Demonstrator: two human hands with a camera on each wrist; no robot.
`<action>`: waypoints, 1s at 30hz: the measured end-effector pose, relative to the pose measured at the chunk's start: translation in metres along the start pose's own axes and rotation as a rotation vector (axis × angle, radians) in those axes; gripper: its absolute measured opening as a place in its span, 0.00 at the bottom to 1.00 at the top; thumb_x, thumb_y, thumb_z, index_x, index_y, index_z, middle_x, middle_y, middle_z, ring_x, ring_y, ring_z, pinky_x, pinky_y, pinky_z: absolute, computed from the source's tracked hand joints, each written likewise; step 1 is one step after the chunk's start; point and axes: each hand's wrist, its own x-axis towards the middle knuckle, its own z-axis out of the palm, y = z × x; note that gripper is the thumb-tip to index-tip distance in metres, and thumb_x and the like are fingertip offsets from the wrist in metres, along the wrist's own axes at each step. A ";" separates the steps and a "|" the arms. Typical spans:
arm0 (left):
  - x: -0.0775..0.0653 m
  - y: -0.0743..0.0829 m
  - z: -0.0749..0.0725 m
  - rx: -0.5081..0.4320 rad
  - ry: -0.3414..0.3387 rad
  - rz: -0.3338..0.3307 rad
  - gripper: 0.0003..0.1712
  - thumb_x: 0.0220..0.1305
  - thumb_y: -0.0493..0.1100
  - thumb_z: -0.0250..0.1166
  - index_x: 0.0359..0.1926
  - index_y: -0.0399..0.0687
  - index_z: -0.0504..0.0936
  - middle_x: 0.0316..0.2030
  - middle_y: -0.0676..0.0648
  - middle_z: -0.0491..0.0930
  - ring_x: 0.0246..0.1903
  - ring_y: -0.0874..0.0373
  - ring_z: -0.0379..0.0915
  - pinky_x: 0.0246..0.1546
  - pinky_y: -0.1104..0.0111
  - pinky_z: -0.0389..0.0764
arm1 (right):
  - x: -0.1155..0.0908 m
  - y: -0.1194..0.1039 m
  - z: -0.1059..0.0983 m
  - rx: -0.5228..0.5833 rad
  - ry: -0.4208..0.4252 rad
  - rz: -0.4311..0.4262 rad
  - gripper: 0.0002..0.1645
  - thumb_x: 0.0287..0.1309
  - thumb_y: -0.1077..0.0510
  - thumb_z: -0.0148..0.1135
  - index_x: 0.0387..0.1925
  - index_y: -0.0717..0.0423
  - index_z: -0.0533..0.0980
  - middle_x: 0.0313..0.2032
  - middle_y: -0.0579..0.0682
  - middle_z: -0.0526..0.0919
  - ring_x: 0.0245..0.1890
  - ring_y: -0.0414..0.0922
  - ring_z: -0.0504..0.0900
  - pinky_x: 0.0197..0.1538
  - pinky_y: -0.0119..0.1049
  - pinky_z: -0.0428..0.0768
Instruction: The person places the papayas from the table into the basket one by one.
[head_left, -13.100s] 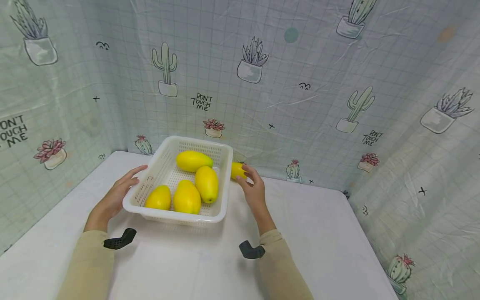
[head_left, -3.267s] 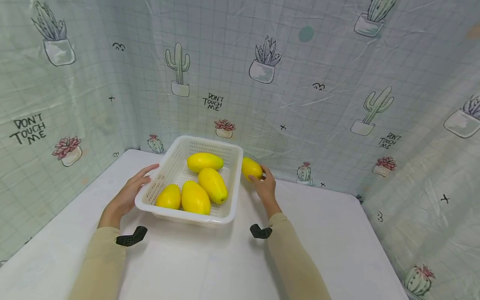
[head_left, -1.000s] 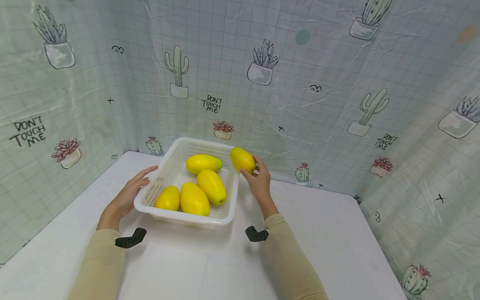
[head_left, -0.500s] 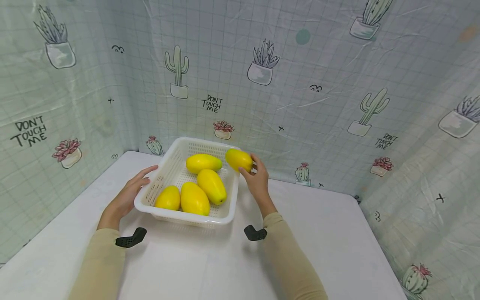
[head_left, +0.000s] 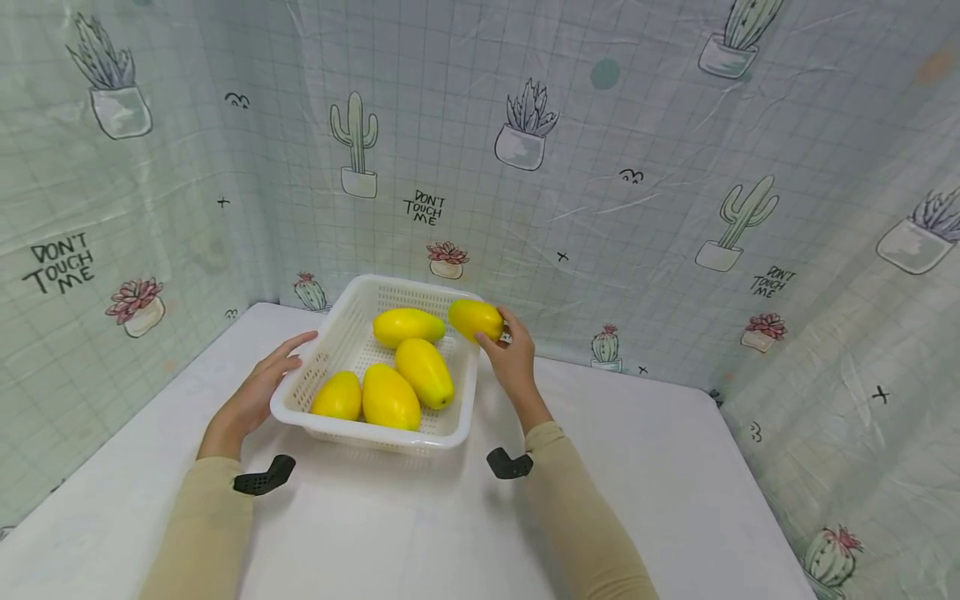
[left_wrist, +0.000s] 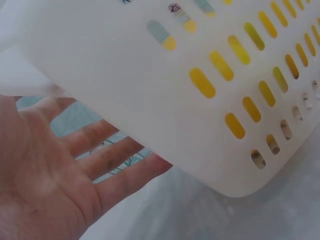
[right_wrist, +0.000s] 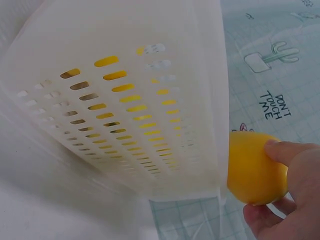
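Observation:
A white perforated plastic basket point(head_left: 462, 417) stands on the table with several yellow mangoes point(head_left: 423, 372) inside. My right hand point(head_left: 513, 354) grips another mango point(head_left: 475, 320) between thumb and fingers, over the basket's right rim near its far corner. In the right wrist view this held mango point(right_wrist: 255, 167) shows past the basket's edge, partly hidden by its wall point(right_wrist: 175, 30). On the opposite side, my left hand point(head_left: 251, 392) has its fingers extended along the basket's left wall. The left wrist view shows the fingers point(left_wrist: 132, 177) spread, with fingertips right at the basket wall point(left_wrist: 130, 100).
The white table point(head_left: 360, 533) reaches to a hanging cloth point(head_left: 480, 208) printed with potted cacti, which closes off the back and both sides. Black wrist mounts point(head_left: 266, 477) jut inward from both sleeves.
My right hand has raised the mango from the table beside the basket and carried it left over the rim. In the last half second it shifts slightly left. The left hand stays at the basket.

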 end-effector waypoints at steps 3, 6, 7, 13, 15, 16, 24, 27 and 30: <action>0.001 -0.001 0.000 0.004 0.002 0.002 0.30 0.76 0.56 0.38 0.76 0.71 0.46 0.77 0.45 0.41 0.72 0.39 0.47 0.67 0.41 0.57 | 0.000 -0.001 0.001 0.002 -0.006 -0.010 0.38 0.58 0.54 0.67 0.68 0.52 0.65 0.66 0.52 0.70 0.60 0.50 0.71 0.60 0.41 0.78; 0.001 -0.002 0.000 0.014 0.006 -0.001 0.30 0.76 0.56 0.38 0.76 0.71 0.46 0.77 0.45 0.41 0.71 0.39 0.49 0.67 0.42 0.58 | -0.001 -0.003 0.003 -0.008 -0.016 -0.017 0.38 0.58 0.53 0.67 0.68 0.52 0.65 0.65 0.52 0.70 0.60 0.50 0.71 0.60 0.41 0.78; 0.001 -0.003 0.000 0.015 0.006 -0.002 0.30 0.76 0.56 0.38 0.76 0.71 0.46 0.77 0.45 0.42 0.71 0.39 0.49 0.66 0.42 0.59 | -0.001 -0.003 0.004 -0.014 -0.018 -0.018 0.38 0.58 0.53 0.67 0.68 0.52 0.65 0.65 0.52 0.70 0.59 0.50 0.71 0.60 0.41 0.78; 0.001 -0.003 0.000 0.024 0.003 0.000 0.30 0.76 0.56 0.38 0.75 0.72 0.47 0.77 0.45 0.44 0.69 0.44 0.54 0.65 0.50 0.67 | -0.001 -0.002 0.008 -0.044 -0.016 -0.040 0.39 0.57 0.52 0.67 0.68 0.51 0.65 0.65 0.53 0.71 0.59 0.50 0.72 0.59 0.42 0.78; 0.001 -0.002 -0.001 0.021 -0.002 0.004 0.30 0.76 0.56 0.38 0.75 0.72 0.47 0.77 0.44 0.45 0.67 0.50 0.57 0.61 0.62 0.73 | -0.002 -0.002 0.009 -0.052 -0.021 -0.048 0.39 0.58 0.51 0.67 0.69 0.50 0.65 0.65 0.53 0.70 0.59 0.50 0.71 0.59 0.42 0.78; 0.001 -0.002 -0.001 0.020 -0.005 0.006 0.29 0.76 0.56 0.37 0.75 0.71 0.47 0.77 0.44 0.45 0.66 0.53 0.58 0.58 0.67 0.73 | -0.002 -0.002 0.009 -0.053 -0.024 -0.052 0.39 0.58 0.51 0.67 0.69 0.50 0.64 0.65 0.53 0.70 0.59 0.50 0.71 0.59 0.42 0.78; 0.002 -0.001 0.000 0.005 -0.001 -0.003 0.29 0.77 0.55 0.37 0.76 0.71 0.46 0.77 0.46 0.43 0.70 0.45 0.52 0.67 0.51 0.65 | -0.003 -0.002 0.012 -0.041 -0.039 -0.083 0.39 0.58 0.51 0.66 0.69 0.53 0.64 0.66 0.52 0.69 0.60 0.51 0.72 0.59 0.48 0.77; 0.001 -0.001 0.001 -0.008 0.002 -0.003 0.29 0.77 0.55 0.37 0.76 0.70 0.46 0.77 0.46 0.42 0.72 0.41 0.49 0.68 0.42 0.57 | -0.004 -0.003 0.013 -0.032 -0.048 -0.083 0.39 0.58 0.51 0.66 0.69 0.53 0.63 0.67 0.52 0.68 0.61 0.52 0.71 0.60 0.49 0.77; 0.001 -0.002 0.001 -0.007 0.006 -0.005 0.30 0.77 0.54 0.37 0.76 0.70 0.46 0.77 0.45 0.42 0.72 0.40 0.48 0.68 0.42 0.57 | -0.004 -0.003 0.014 -0.027 -0.054 -0.065 0.39 0.58 0.52 0.67 0.69 0.51 0.63 0.67 0.51 0.68 0.62 0.52 0.71 0.60 0.48 0.77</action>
